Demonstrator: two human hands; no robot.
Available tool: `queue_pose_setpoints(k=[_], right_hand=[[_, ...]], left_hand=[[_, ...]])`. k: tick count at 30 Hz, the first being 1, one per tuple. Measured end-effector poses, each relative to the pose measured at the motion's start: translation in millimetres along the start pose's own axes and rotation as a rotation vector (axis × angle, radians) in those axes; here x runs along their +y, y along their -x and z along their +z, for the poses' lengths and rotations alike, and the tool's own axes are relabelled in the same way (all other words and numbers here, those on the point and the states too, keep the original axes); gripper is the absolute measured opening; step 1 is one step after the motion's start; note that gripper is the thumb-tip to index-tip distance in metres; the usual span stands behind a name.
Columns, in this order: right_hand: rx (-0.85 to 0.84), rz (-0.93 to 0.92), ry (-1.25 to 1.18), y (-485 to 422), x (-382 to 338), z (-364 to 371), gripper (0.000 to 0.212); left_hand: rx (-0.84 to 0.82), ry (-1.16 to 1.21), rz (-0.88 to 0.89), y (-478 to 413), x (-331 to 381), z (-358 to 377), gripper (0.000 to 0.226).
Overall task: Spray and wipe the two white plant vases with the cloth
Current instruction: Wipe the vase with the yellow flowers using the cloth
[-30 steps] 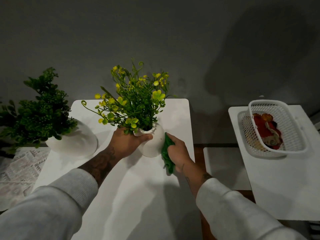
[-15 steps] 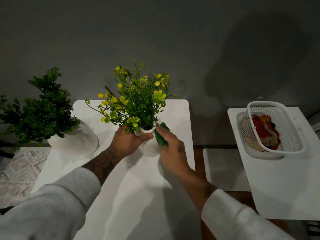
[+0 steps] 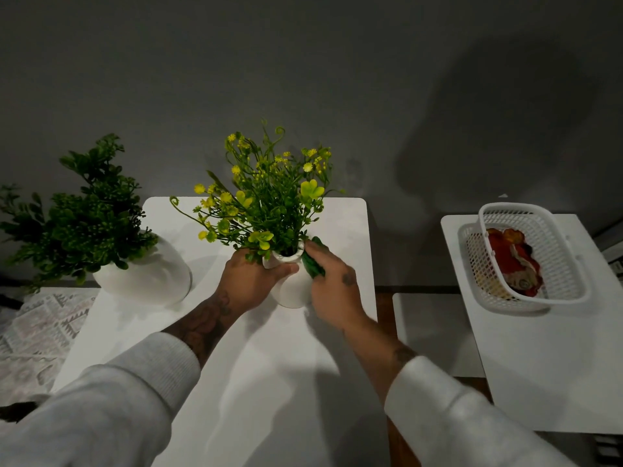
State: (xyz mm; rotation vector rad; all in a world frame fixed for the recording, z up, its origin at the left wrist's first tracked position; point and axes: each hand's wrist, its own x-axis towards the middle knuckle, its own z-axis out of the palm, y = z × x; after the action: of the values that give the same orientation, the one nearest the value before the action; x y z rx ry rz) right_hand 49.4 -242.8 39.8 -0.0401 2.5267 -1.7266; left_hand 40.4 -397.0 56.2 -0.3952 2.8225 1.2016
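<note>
Head view, our left hand (image 3: 251,281) gripping the small white vase (image 3: 292,294) at its neck, our right hand (image 3: 333,288) clutching green cloth (image 3: 313,267) against its right shoulder, right edge of table (image 3: 269,382) near, second white vase (image 3: 151,279) well apart leftward, open tabletop toward us.

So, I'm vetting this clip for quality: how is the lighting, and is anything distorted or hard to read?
Head view: dim; a large shadow darkens the grey wall, arm shadows cross the white table; wide-angle skews the table edges; the vase and green cloth read sharply, the basket holds something murky.
</note>
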Motion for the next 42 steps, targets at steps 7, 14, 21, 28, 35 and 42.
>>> queue_pose_setpoints(k=[7,14,21,28,35,42], right_hand=[[0.003,-0.058,0.026,5.9,4.4,-2.2,0.066],[-0.117,-0.014,0.147,-27.8,-8.1,-11.3,0.061],[-0.025,-0.057,0.053,18.2,6.0,-2.1,0.066],[-0.053,-0.03,0.048,-6.6,-4.2,-8.1,0.066],[-0.079,-0.003,0.086,-15.1,-0.7,-3.7,0.065],[-0.015,-0.111,0.052,20.7,12.3,7.7,0.069]], left_hand=[[-0.011,-0.06,0.034,0.0,2.4,-2.0,0.046],[-0.026,-0.056,0.019,0.0,6.0,-2.2,0.049],[-0.007,-0.027,-0.027,3.5,6.7,0.7,0.049],[0.02,-0.013,-0.06,5.9,11.9,1.2,0.046],[0.126,-0.034,-0.032,16.4,17.3,9.0,0.036],[0.229,-0.092,-0.001,26.1,25.0,12.8,0.042]])
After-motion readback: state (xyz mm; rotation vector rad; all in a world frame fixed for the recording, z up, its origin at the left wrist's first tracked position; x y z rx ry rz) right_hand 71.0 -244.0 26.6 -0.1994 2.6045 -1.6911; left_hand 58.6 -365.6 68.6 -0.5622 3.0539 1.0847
